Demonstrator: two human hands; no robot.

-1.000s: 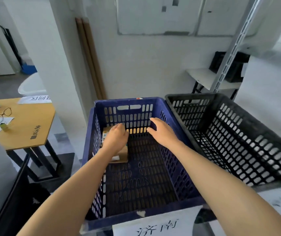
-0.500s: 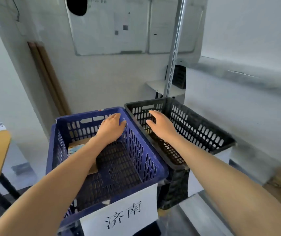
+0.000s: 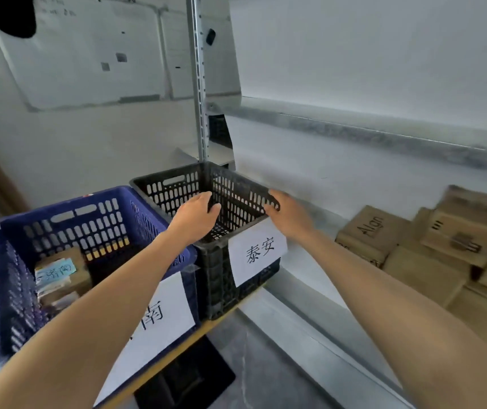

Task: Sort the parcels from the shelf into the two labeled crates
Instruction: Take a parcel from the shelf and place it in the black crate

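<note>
Both hands reach forward on bare forearms over the black crate (image 3: 174, 187). Left hand (image 3: 196, 216) hovers above that crate's near-left corner, fingers loosely bent and thumb out, with nothing in it. Right hand (image 3: 288, 216) is at the crate's near-right corner, also relaxed and holding nothing. Its fingertips (image 3: 271, 203) overlap the crate's rim, but motion blur makes it impossible to tell whether they touch it.

The parcels (image 3: 442, 246) are plain brown cardboard boxes. They are stacked in a loose heap on the shelf (image 3: 295, 305) to the right of the black crate, well apart from both hands. 1 box has "Algn" printed on its top.

The black crate is a slotted plastic one. Its mesh floor shows between the 2 hands, and a white paper label (image 3: 258, 250) reading 泰安 is fixed to its front. Against its left side stands a blue crate (image 3: 88, 219) of the same slotted kind. This has a larger white paper label (image 3: 159, 320) on the front, partly hidden by the left forearm, with the character 南 showing. Inside the blue crate, against the wall farthest from the black crate, lies 1 brown parcel (image 3: 56, 276) with a pale blue sticker on top. Both crates stand on a bench (image 3: 177, 351) with a yellowish edge.
</note>
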